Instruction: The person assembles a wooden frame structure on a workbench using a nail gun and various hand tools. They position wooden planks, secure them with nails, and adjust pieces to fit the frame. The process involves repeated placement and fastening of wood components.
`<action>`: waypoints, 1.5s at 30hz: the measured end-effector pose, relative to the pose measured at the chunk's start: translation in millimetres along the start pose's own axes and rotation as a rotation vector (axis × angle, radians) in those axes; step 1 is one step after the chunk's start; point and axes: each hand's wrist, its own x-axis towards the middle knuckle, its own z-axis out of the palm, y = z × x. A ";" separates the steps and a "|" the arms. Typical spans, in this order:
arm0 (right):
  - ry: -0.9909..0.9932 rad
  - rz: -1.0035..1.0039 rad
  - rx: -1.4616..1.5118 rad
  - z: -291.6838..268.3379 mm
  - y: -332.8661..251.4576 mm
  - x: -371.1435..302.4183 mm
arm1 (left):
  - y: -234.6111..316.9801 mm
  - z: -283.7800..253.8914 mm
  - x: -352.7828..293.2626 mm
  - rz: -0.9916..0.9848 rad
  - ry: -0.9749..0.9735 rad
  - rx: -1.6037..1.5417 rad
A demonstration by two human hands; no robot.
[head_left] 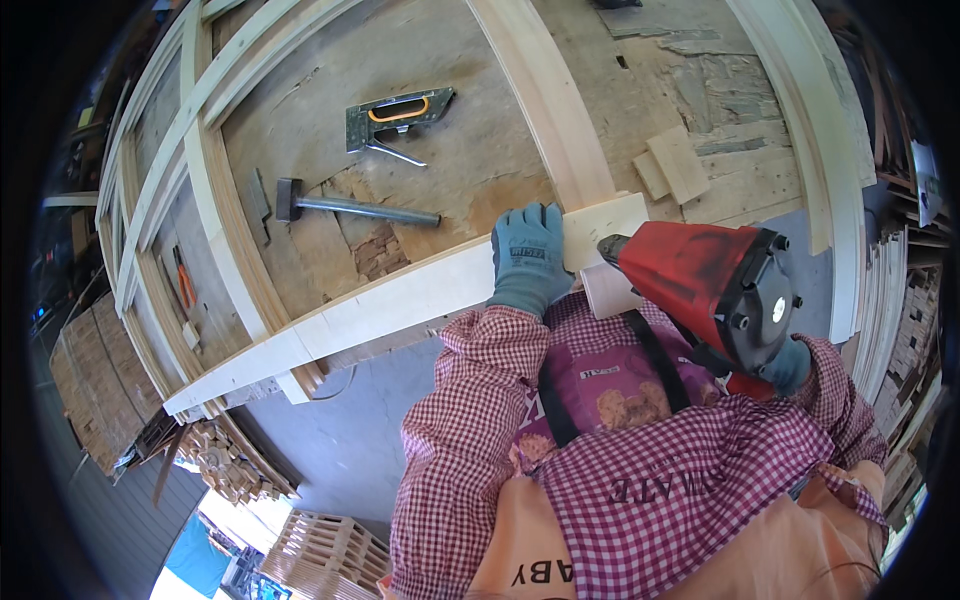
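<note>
My left hand (528, 258), in a blue-grey work glove, lies over a long pale wooden board (400, 293), its fingers bent over the far edge. That board runs along the near side of a wooden frame. My right hand (788, 366), gloved too, is closed around the handle of a red and black nail gun (690, 280); most of its fingers are hidden behind the tool. The gun's nose is at the board's right end, where an upright strip (555, 100) meets it. Just below the nose, a pale piece of wood (608, 291) sticks out toward me.
On the worn wooden worktop lie a hammer (360, 208), a staple gun (395, 120) and orange-handled pliers (184, 278). Small wood blocks (675, 165) sit beyond the nail gun. More frame strips (225, 215) stand left. Stacked pallets (328, 555) are on the floor, lower left.
</note>
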 end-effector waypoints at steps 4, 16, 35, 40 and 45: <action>0.034 -0.039 -0.051 -0.2 -0.4 -3.5 | 2.0 -5.3 1.3 0.017 -0.014 0.015; -0.027 1.023 1.372 -51.8 22.8 -56.5 | -80.6 -14.5 -78.6 -0.066 0.248 0.210; 0.052 1.363 1.041 -16.3 162.3 -51.3 | -92.2 -36.6 -75.4 -0.067 0.077 0.087; 0.024 1.361 1.144 -23.4 160.6 -49.1 | -89.7 -42.8 -71.9 -0.127 -0.062 0.126; 0.121 1.467 1.215 -37.9 146.0 -30.1 | -89.2 -40.2 -69.7 -0.118 -0.063 0.147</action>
